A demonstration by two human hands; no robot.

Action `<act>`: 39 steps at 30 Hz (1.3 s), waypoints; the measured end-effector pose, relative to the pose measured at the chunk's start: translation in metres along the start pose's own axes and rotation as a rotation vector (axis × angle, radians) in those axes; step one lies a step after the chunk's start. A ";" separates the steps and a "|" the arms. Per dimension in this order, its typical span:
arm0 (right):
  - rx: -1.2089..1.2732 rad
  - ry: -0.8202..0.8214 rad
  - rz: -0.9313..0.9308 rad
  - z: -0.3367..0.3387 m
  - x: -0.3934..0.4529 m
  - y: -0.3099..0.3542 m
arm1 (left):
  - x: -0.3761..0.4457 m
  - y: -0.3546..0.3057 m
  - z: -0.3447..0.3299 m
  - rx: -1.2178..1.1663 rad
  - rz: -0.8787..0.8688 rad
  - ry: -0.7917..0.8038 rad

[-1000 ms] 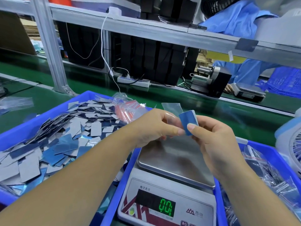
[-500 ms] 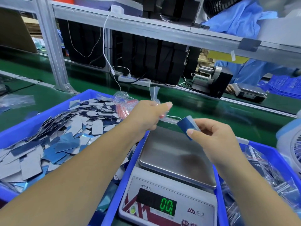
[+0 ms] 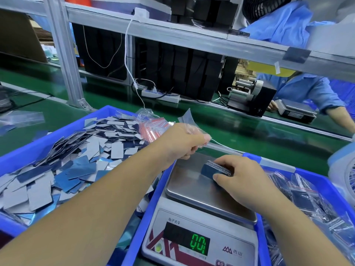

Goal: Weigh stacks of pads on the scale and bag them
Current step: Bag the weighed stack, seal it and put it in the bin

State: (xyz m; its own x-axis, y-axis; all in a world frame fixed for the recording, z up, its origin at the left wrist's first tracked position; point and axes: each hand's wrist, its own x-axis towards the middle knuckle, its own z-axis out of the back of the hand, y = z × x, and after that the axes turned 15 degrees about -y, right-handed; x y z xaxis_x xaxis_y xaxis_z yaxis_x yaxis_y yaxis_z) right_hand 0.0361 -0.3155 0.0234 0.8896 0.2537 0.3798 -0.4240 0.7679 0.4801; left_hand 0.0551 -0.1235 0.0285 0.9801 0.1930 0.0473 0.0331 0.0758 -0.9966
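I have one view only, from the head camera: it looks forward and down over both forearms, close above the scale and blue bins, with the bench and shelf frame beyond.

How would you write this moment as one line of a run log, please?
right hand: grips pad stack on scale pan | left hand: holds clear bag | display: zeros

White power strip and black tape dispenser beyond the green conveyor belt
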 end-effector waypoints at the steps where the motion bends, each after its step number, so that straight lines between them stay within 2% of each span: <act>1: -0.004 -0.008 -0.001 -0.001 0.000 0.000 | 0.000 0.000 -0.001 0.006 -0.007 -0.009; 6: 0.096 -0.097 -0.048 -0.002 0.001 -0.001 | 0.002 -0.002 0.003 -0.062 0.051 -0.132; 12: 0.539 -0.250 -0.120 0.004 0.000 0.009 | 0.000 0.000 -0.001 -0.151 0.089 0.029; 16: 0.643 -0.306 -0.111 0.006 -0.001 0.014 | -0.001 0.000 -0.002 -0.197 0.077 0.087; 20: 0.653 -0.368 -0.108 0.007 -0.002 0.014 | 0.000 0.000 -0.001 -0.230 0.047 0.053; 30: 0.417 -0.463 -0.029 0.004 -0.003 0.014 | -0.006 -0.002 -0.001 -0.208 0.039 0.196; 33: 0.476 -0.440 -0.085 0.004 -0.002 0.011 | -0.006 -0.003 -0.001 -0.214 0.036 0.237; 37: 0.782 -0.299 -0.263 0.003 0.000 0.012 | -0.007 -0.001 -0.001 -0.217 0.026 0.243; 39: 0.842 -0.266 -0.296 0.002 0.000 0.011 | -0.007 -0.001 -0.001 -0.224 0.024 0.236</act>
State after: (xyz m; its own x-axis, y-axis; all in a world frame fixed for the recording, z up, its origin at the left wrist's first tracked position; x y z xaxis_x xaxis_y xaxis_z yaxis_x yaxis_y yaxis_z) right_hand 0.0314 -0.3080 0.0304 0.9573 -0.1073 0.2685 -0.2617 0.0735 0.9623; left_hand 0.0486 -0.1263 0.0289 0.9986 -0.0425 0.0329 0.0263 -0.1483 -0.9886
